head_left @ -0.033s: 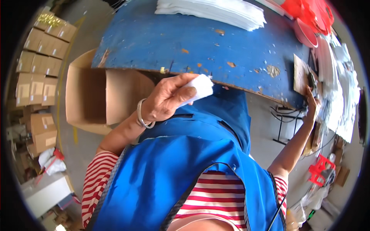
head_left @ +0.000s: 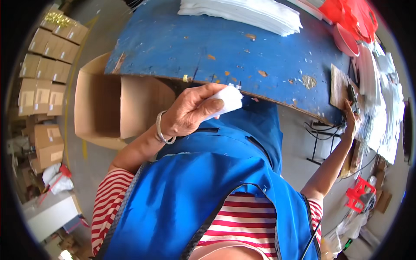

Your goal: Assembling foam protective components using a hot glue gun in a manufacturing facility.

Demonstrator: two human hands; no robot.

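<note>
Bench [head_left: 182, 41]: a worn blue top with chipped paint is filling the upper part of your view, its near edge running just above your left hand.
Open box [head_left: 108, 108]: a brown cardboard carton is lying on its side on the floor, below the bench's left end.
White stack [head_left: 242, 13]: flat white sheets are sitting piled at the bench's far side.
Left hand [head_left: 190, 112]: you are closing it around a white pad [head_left: 226, 100], thumb over the top, a metal bangle on the wrist.
White pad: it is sitting in your left hand, just below the bench's near edge.
Right hand [head_left: 352, 119]: you are reaching it to the bench's right edge, touching a brown board [head_left: 339, 86]; I cannot tell whether it is gripping.
</note>
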